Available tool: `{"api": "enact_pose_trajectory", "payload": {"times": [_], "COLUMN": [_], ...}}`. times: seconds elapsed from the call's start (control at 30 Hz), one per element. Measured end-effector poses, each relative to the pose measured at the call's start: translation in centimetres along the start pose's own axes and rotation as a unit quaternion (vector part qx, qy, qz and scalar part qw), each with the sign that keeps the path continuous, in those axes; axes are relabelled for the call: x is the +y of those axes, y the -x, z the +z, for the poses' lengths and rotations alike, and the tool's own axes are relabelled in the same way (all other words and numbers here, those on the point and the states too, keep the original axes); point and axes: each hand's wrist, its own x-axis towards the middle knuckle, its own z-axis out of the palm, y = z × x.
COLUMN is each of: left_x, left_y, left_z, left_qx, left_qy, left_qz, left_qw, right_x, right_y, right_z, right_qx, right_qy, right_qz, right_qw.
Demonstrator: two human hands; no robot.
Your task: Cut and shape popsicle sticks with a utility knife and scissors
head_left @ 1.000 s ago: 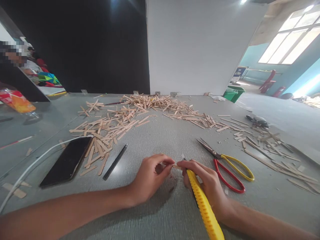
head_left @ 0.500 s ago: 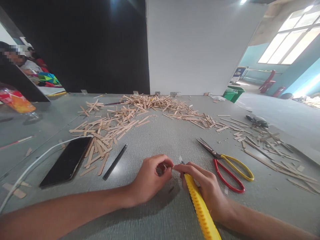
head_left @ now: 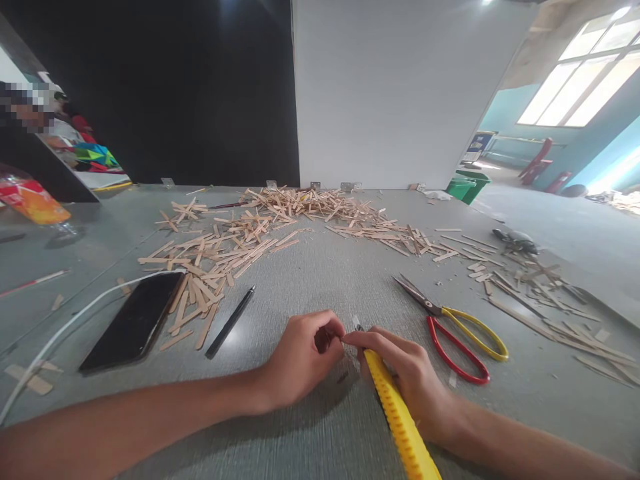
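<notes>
Yellow cutter (head_left: 398, 417) is gripped by fingers of right hand (head_left: 414, 370) | left of cutter, fingers of left hand (head_left: 303, 360) are pinched closed, anything between hidden | scissors (head_left: 434, 311) laid right of cutter | wooden sticks (head_left: 273, 207) strewn across tabletop (head_left: 310, 277) beyond cutter

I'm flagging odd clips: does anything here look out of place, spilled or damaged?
The sticks lie strewn in loose, crisscrossed heaps on the table, with small scraps at right; this looks untidy because they point every way. Nothing looks plainly damaged.

Hands (head_left: 305, 363) together, yellow cutter (head_left: 399, 419) in right
</notes>
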Motion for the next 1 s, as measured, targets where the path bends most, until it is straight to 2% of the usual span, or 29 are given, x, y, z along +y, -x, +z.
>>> {"api": "enact_pose_trajectory", "payload": {"times": [0.1, 0.2, 0.3, 0.43, 0.6, 0.77, 1.0], "left_x": [-0.1, -0.1, -0.1, -0.4, -1.3, -2.1, -1.9], "left_y": [0.0, 0.0, 0.1, 0.2, 0.0, -0.2, -0.2], "left_z": [0.0, 0.0, 0.1, 0.3, 0.2, -0.1, -0.1], "left_qx": [-0.001, 0.006, 0.033, 0.056, 0.058, 0.029, 0.004], "left_qy": [-0.002, -0.007, -0.054, -0.09, -0.108, -0.13, -0.16], "left_qz": [-0.001, 0.001, 0.028, 0.054, 0.082, 0.131, 0.164], "left_qw": [1.0, 1.0, 0.998, 0.993, 0.989, 0.982, 0.973], "right_x": [-0.1, 0.0, 0.3, 0.4, -0.1, 0.2, 0.7], "right_y": [-0.2, -0.6, -1.0, -1.5, -1.9, -1.9, -1.6], "right_z": [-0.1, 0.0, 0.4, 0.7, 0.4, 0.4, 0.5], "right_qx": [0.011, 0.047, 0.085, 0.102, 0.101, 0.107, 0.097], "right_qy": [-0.026, -0.078, -0.168, -0.235, -0.243, -0.254, -0.257], "right_qz": [0.018, 0.074, 0.142, 0.191, 0.206, 0.209, 0.203], "right_qw": [0.999, 0.993, 0.972, 0.947, 0.942, 0.938, 0.94]}}
